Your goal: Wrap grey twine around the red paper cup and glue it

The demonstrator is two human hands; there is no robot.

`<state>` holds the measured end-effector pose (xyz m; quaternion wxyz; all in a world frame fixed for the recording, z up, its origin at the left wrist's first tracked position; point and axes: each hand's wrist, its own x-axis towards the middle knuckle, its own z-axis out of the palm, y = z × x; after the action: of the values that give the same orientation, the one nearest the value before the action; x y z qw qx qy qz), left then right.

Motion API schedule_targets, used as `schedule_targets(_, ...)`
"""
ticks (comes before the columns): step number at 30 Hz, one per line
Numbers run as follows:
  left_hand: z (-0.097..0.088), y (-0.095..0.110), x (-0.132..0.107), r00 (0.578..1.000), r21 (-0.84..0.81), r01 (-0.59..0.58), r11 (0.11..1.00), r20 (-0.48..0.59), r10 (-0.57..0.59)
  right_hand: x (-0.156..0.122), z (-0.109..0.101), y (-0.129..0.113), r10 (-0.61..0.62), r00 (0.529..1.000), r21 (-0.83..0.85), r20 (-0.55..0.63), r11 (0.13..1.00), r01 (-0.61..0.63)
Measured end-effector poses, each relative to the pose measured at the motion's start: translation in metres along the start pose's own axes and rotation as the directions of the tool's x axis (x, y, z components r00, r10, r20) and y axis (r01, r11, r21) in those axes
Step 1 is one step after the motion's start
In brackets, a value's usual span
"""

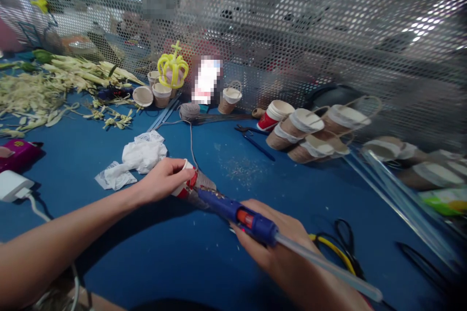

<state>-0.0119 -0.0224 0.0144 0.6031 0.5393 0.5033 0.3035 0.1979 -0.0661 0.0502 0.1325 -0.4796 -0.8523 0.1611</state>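
My left hand (170, 177) is closed on a red and white paper cup (186, 182), which lies tilted on its side above the table. Grey twine (207, 183) is wound round part of the cup, and its strand runs back to a grey ball of twine (189, 111). In my right hand (277, 228) is a blue hot glue gun (226, 206), with a long clear glue stick (332, 265) poking out of its rear. The gun's nozzle is at the cup's side near the twine; whether it touches is hard to tell.
Crumpled white tissue (142, 153) lies beyond my left wrist. Several twine-wrapped cups (302, 129) stand at the right, near pliers (255, 138) and spare glue sticks (394, 204). Dried husks (32, 95) pile up at the left. A perforated metal screen (273, 24) bounds the back.
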Motion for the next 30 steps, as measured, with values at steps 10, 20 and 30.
schedule_targets(10, 0.000, -0.003, 0.002, 1.000, -0.085, 0.031, 0.996, -0.003, -0.031, -0.001, 0.004, 0.001, -0.030, 1.000, 0.010, -0.005, 1.000, 0.030)
schedule_targets(20, 0.000, -0.002, 0.001, 1.000, -0.066, -0.009, 0.998, 0.025, 0.011, 0.004, -0.003, 0.001, 0.020, 1.000, 0.050, 0.012, 0.999, -0.021)
schedule_targets(30, -0.001, -0.003, 0.000, 0.996, -0.034, -0.065, 0.997, 0.066, 0.068, 0.009, -0.010, -0.002, -0.028, 0.999, -0.011, -0.044, 1.000, 0.027)
